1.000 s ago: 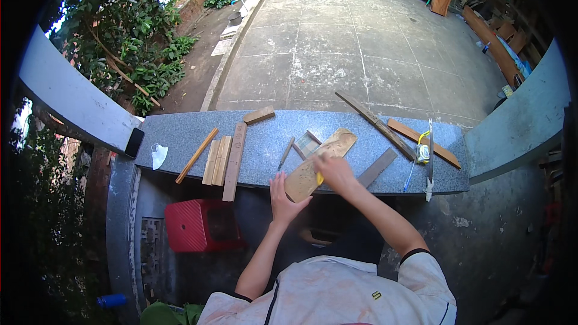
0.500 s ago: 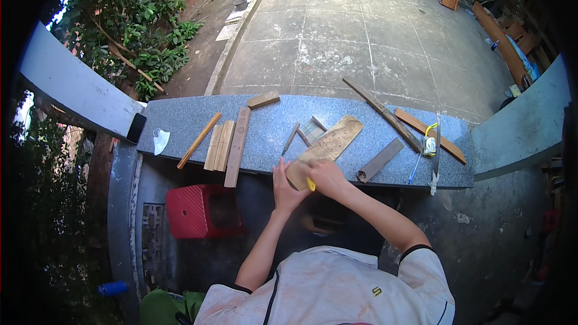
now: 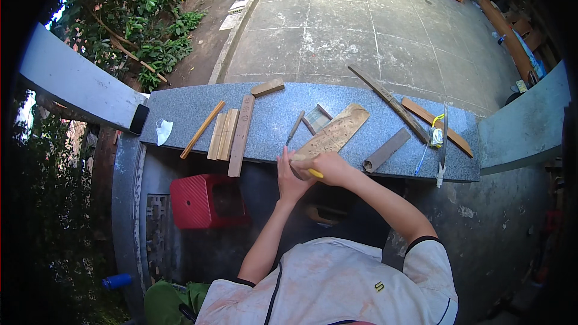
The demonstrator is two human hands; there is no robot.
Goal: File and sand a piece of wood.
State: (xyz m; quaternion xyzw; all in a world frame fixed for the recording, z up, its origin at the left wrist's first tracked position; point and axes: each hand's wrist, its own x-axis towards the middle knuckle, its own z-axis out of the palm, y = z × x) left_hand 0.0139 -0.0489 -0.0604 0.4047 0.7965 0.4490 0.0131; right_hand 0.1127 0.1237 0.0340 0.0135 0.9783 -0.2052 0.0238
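Observation:
A broad, light-brown wooden board (image 3: 337, 127) lies slanted across the worktop, its near end reaching over the front edge. Around that near end my left hand (image 3: 289, 179) is closed, fingers along the left side. My right hand (image 3: 335, 168) is a fist over the board, gripping a small tool with a yellow end (image 3: 315, 173); the rest of the tool is hidden. Just beyond my left fingers lies a slim dark-handled tool (image 3: 295, 127). A small framed rectangular piece (image 3: 317, 118) rests against the board's far left side.
The grey stone worktop (image 3: 205, 93) also carries several wood strips (image 3: 242, 135), a dark hollow-ended length (image 3: 387, 149), a long dark stick (image 3: 388, 103), a tape measure (image 3: 436, 136), a saw (image 3: 445, 144), a white mask (image 3: 163, 131) and a phone (image 3: 139, 119). Below stands a red stool (image 3: 195, 201).
The whole view has shifted slightly, so the bench sits higher and a little to the right. My right fist stays at the board's near end, and my left hand keeps its hold.

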